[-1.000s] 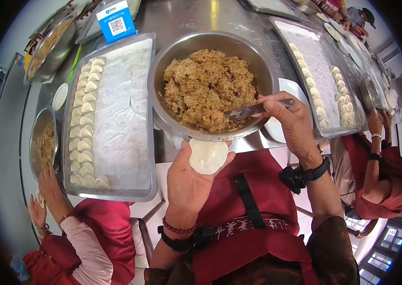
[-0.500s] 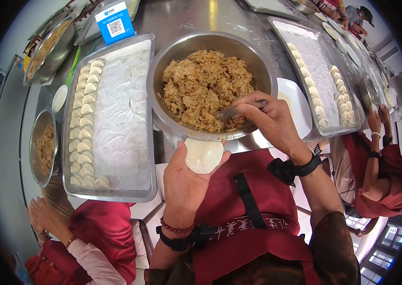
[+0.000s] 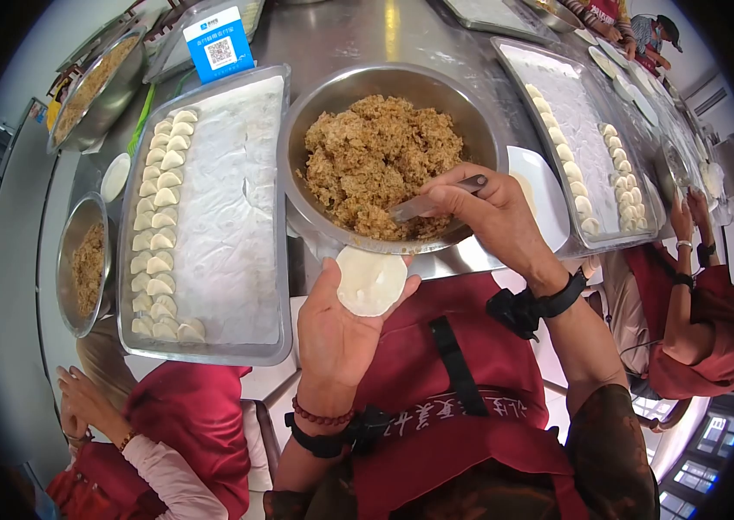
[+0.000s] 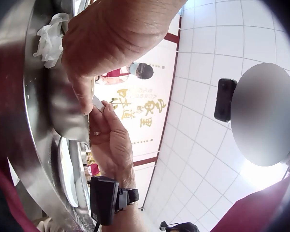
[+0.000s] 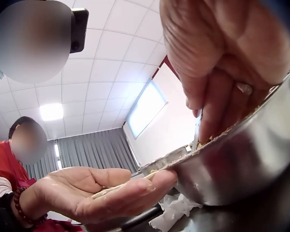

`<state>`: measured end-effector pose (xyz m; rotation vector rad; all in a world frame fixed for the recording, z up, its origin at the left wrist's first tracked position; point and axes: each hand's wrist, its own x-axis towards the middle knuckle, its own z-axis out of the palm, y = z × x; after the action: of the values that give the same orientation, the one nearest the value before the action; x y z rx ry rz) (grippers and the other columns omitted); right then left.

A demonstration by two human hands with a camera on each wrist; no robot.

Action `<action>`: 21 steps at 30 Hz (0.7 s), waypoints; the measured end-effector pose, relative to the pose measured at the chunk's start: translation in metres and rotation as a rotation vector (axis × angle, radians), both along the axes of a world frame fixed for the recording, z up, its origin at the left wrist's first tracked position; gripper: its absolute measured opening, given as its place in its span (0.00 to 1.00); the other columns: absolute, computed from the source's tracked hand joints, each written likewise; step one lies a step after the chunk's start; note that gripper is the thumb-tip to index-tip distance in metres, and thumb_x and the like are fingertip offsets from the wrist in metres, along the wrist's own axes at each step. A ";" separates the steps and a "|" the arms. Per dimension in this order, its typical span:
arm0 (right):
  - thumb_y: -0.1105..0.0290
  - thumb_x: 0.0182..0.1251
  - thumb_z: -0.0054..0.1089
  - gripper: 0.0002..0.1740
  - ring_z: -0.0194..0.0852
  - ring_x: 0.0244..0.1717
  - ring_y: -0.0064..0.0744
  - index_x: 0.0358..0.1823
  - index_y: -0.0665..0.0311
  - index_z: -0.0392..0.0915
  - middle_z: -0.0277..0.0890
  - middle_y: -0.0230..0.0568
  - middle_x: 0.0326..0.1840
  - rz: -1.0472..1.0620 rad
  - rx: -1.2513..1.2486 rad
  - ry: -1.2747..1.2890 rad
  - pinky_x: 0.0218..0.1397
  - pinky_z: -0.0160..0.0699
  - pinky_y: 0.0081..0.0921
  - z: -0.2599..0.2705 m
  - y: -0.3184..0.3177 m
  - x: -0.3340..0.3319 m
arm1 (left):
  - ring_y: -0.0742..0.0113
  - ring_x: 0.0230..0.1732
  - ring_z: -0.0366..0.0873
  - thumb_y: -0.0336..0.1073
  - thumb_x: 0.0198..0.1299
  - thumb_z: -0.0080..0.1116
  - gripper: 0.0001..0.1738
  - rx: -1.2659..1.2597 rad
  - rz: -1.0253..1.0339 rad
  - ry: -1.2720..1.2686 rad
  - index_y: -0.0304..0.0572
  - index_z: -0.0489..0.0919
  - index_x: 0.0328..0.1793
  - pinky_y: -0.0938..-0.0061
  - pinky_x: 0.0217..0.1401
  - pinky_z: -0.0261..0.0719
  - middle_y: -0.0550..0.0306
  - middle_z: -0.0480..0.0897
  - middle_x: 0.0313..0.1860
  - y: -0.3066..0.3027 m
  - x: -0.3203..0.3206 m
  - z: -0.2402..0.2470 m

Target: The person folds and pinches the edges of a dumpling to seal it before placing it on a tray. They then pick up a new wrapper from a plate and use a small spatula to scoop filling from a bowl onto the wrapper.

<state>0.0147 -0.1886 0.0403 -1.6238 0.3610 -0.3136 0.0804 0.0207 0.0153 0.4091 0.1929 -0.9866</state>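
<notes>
My right hand [image 3: 499, 218] pinches a flat tool [image 3: 414, 209] in filling [image 3: 374, 147]; my left hand [image 3: 336, 340] (palm up, fingers extended) supports a wrapper [image 3: 371, 284]!

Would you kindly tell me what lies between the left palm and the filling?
In the head view, the wrapper lying on the left hand comes first, then the near side of the bowl that holds the filling.

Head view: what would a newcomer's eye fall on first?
Probably the steel bowl of brown filling at the centre. Just below it, a round wrapper lies on the left hand, while the right hand holds a flat tool at the filling. A tray of dumplings lies left.
</notes>
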 end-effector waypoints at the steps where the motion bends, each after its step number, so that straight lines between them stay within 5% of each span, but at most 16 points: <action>1: 0.64 0.72 0.60 0.13 0.81 0.42 0.19 0.45 0.68 0.82 0.84 0.34 0.40 -0.004 0.015 0.002 0.47 0.78 0.17 0.000 -0.001 0.000 | 0.34 0.75 0.60 0.47 0.79 0.30 0.30 -0.002 0.002 0.004 0.30 0.56 0.76 0.33 0.77 0.55 0.37 0.65 0.74 0.001 0.000 0.000; 10: 0.64 0.71 0.61 0.14 0.84 0.40 0.26 0.46 0.70 0.81 0.83 0.38 0.43 -0.164 0.195 0.010 0.47 0.79 0.21 0.015 0.003 -0.012 | 0.30 0.74 0.59 0.46 0.79 0.33 0.28 0.020 0.025 0.019 0.23 0.63 0.68 0.32 0.76 0.55 0.32 0.69 0.69 0.019 -0.001 0.011; 16: 0.68 0.71 0.61 0.12 0.83 0.44 0.26 0.46 0.69 0.81 0.84 0.38 0.42 -0.202 0.210 -0.158 0.51 0.80 0.24 0.025 0.029 -0.033 | 0.29 0.76 0.56 0.48 0.79 0.28 0.31 0.009 0.040 -0.033 0.22 0.59 0.71 0.35 0.78 0.52 0.30 0.66 0.71 0.013 -0.002 0.028; 19: 0.70 0.69 0.62 0.10 0.84 0.48 0.31 0.46 0.68 0.82 0.86 0.39 0.45 -0.223 0.044 -0.120 0.57 0.79 0.30 0.027 0.049 -0.049 | 0.30 0.76 0.55 0.49 0.79 0.25 0.33 -0.076 0.052 -0.051 0.22 0.55 0.74 0.37 0.79 0.50 0.29 0.62 0.74 0.008 -0.004 0.033; 21: 0.71 0.67 0.64 0.09 0.84 0.52 0.36 0.46 0.65 0.83 0.86 0.38 0.47 -0.139 -0.362 -0.245 0.61 0.77 0.35 0.017 0.053 -0.056 | 0.36 0.73 0.62 0.48 0.80 0.27 0.30 -0.066 0.048 -0.071 0.27 0.58 0.72 0.41 0.77 0.57 0.34 0.66 0.70 0.008 -0.005 0.031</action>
<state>-0.0413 -0.1357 0.0578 -1.8901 0.2383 -0.7086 0.0752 0.0282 0.0462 0.3767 0.1050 -0.9268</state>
